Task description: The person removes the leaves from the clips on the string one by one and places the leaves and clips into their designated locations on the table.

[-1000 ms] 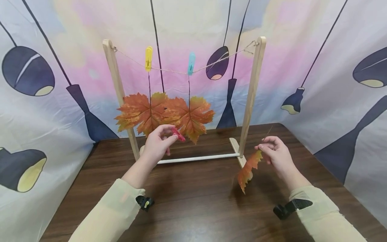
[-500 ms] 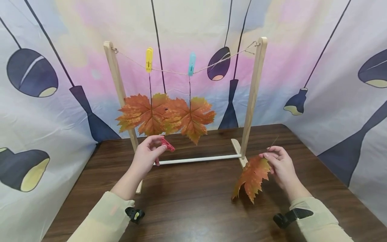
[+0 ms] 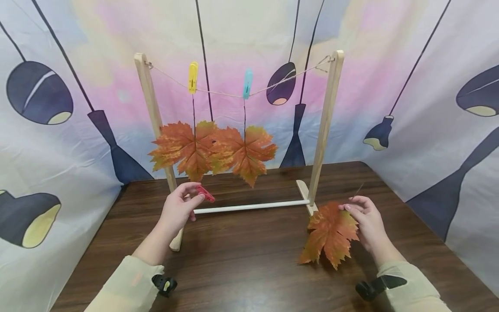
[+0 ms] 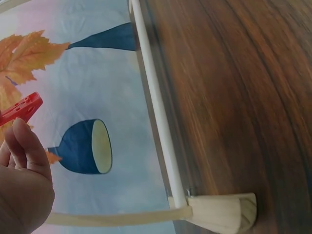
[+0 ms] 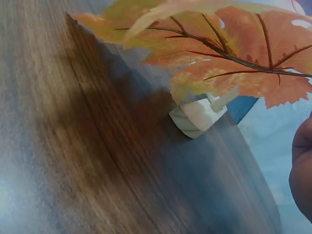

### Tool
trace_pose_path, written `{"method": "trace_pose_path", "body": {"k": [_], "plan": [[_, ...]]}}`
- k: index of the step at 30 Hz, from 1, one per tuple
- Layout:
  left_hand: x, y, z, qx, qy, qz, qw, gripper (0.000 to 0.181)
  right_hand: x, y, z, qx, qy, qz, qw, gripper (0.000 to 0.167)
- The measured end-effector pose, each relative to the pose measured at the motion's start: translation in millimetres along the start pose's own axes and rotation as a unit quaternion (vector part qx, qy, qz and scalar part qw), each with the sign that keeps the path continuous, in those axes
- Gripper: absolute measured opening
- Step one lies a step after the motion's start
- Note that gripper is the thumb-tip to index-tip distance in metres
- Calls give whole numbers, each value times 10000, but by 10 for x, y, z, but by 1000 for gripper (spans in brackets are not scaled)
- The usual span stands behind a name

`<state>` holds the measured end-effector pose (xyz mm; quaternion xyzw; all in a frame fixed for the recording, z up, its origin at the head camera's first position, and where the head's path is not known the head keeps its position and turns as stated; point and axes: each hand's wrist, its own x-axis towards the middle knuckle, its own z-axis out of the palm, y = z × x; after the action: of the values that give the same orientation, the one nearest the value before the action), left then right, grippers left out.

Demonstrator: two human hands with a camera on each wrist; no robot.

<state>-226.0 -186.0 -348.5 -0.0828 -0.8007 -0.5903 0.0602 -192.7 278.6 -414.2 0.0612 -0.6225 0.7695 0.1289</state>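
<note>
Pinching a peg (image 3: 205,194) in my left grip (image 3: 176,208), a leaf (image 3: 330,234) by its base in my right grip (image 3: 367,219), likely avoiding creases.

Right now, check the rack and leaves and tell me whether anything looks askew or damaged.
No clear damage or spill. Mildly askew: the string on the wooden rack sags near the blue clothespin, and the left hanging leaf overlaps with the right hanging leaf, despite room farther right.

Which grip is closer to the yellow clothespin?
Left. The left grip is below the yellow clothespin; the right grip is also lower, but far off to the right.
</note>
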Motion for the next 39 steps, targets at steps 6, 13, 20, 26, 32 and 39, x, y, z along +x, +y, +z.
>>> {"method": "trace_pose_path", "body": {"k": [6, 13, 20, 26, 32, 39], "plan": [[-24, -81, -80, 1, 66, 31, 10000, 41, -36, 37, -60, -223, 22, -131, 9997, 15], [-42, -201, -138, 185, 195, -9, 9996, 39, -79, 61, -128, -274, 24, -125, 9995, 16], [-105, -329, -235, 251, 259, -154, 9992, 40, -117, 82, -208, -492, 107, 10, 9987, 15], [-139, -413, -314, 294, 347, -252, 9986, 38, -96, 85, -245, -620, 164, 18, 9979, 18], [-162, -503, -402, 366, 493, -281, 9977, 37, -98, 82, -263, -691, 271, 10, 9972, 18], [-195, -637, -503, 678, 663, -230, 9952, 37, -130, 108, -317, -227, 382, 195, 9988, 14]]}}
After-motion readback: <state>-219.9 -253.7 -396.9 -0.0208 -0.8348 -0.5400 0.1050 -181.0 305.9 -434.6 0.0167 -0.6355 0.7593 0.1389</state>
